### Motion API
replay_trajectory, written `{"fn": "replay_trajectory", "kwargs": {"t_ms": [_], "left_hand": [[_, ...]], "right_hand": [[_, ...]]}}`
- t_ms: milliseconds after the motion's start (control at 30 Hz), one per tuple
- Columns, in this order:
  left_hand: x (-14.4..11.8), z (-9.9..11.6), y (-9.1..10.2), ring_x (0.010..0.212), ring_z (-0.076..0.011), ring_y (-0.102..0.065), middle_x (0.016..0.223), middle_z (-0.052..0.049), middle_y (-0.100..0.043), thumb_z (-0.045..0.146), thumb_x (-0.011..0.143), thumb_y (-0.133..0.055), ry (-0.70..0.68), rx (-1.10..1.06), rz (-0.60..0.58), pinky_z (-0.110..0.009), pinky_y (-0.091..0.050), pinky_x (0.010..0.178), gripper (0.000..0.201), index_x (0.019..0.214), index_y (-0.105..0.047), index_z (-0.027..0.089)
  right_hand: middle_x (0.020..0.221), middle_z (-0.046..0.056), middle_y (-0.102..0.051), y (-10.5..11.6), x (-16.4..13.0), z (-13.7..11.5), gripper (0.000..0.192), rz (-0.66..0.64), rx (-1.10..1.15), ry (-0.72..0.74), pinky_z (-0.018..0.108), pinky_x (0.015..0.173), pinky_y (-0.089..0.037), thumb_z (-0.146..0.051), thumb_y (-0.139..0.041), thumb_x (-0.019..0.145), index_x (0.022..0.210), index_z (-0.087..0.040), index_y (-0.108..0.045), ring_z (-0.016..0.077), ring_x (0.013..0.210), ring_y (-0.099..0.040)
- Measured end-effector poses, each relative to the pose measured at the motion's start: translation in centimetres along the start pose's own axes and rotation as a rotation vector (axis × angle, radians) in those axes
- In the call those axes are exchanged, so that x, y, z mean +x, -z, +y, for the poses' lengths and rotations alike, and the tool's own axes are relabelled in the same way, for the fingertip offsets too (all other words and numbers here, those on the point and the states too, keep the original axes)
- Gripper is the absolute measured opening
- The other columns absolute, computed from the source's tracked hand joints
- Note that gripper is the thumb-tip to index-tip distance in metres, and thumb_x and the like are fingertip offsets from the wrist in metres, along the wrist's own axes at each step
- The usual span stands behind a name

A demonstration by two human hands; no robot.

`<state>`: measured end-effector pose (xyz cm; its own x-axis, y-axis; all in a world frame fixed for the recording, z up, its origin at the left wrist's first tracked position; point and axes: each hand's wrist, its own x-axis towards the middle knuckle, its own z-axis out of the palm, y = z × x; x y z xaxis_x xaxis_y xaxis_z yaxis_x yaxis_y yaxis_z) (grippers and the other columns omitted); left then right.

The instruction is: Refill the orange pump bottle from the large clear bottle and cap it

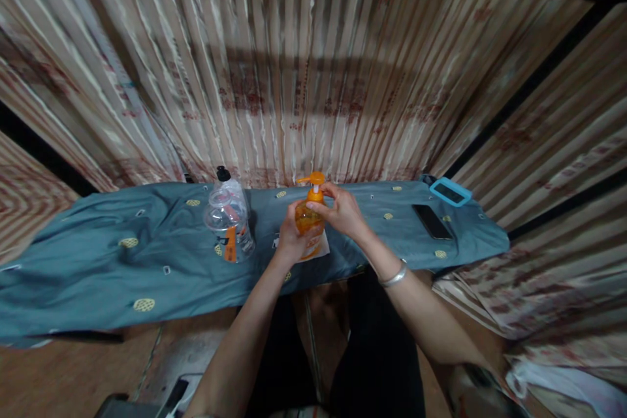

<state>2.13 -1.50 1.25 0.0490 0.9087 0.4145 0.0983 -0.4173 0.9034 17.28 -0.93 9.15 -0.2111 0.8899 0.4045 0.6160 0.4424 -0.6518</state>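
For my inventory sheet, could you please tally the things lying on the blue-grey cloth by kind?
Bottles: 2, the orange plastic pump bottle held by both hands and the clear plastic bottle with a black cap.
Phones: 2, the black slab phone and the blue-cased phone.
Total: 4.

Silver bangle (394,275), seemingly black trousers (377,353)

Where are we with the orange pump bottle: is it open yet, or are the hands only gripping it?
Done: the orange pump bottle stands on the blue cloth. In hand: the left hand wraps its body and the right hand grips the neck under the pump head. Left: the pump is on, not removed. The clear bottle stands untouched beside it.
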Motion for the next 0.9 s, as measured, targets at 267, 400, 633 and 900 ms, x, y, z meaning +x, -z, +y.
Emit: {"fn": "replay_trajectory", "kwargs": {"t_ms": [267, 400, 633, 900], "left_hand": [[0.0, 0.5, 0.1, 0.105, -0.0268, -0.070, 0.115, -0.006, -0.069, 0.033, 0.071, -0.082, 0.004, 0.002, -0.005, -0.042, -0.057, 0.093, 0.060, 0.122, -0.051, 0.022], [0.1, 0.5, 0.2, 0.106, -0.0269, -0.069, 0.117, -0.007, -0.069, 0.034, 0.070, -0.083, -0.012, -0.003, -0.014, -0.044, -0.056, 0.095, 0.063, 0.123, -0.051, 0.022], [0.0, -0.2, 0.0, 0.108, -0.0269, -0.068, 0.118, -0.008, -0.068, 0.039, 0.070, -0.083, -0.030, -0.010, 0.000, -0.044, -0.055, 0.096, 0.066, 0.125, -0.050, 0.022], [0.0, -0.3, 0.0, 0.103, -0.0252, -0.069, 0.116, -0.006, -0.069, 0.037, 0.070, -0.083, -0.026, -0.040, 0.001, -0.042, -0.056, 0.091, 0.062, 0.122, -0.051, 0.023]], "right_hand": [[0.126, 0.009, -0.067, 0.3, -0.6, -0.5, 0.036, 0.022, 0.007, -0.012, 0.049, 0.091, -0.057, -0.039, -0.068, 0.096, 0.126, -0.020, -0.062, 0.0260, 0.107, -0.068], [0.128, 0.009, -0.067, 2.1, 0.6, -0.4, 0.035, -0.145, 0.053, 0.118, 0.050, 0.093, -0.056, -0.037, -0.068, 0.096, 0.126, -0.020, -0.063, 0.0269, 0.110, -0.068], [0.118, 0.007, -0.070, 1.7, 0.8, -0.9, 0.029, -0.110, -0.072, 0.059, 0.047, 0.089, -0.058, -0.037, -0.068, 0.096, 0.118, -0.019, -0.066, 0.0242, 0.102, -0.070], [0.120, 0.007, -0.069, 1.6, 0.7, -1.3, 0.032, -0.083, -0.178, 0.031, 0.046, 0.087, -0.059, -0.038, -0.068, 0.096, 0.122, -0.019, -0.064, 0.0241, 0.101, -0.070]]}}
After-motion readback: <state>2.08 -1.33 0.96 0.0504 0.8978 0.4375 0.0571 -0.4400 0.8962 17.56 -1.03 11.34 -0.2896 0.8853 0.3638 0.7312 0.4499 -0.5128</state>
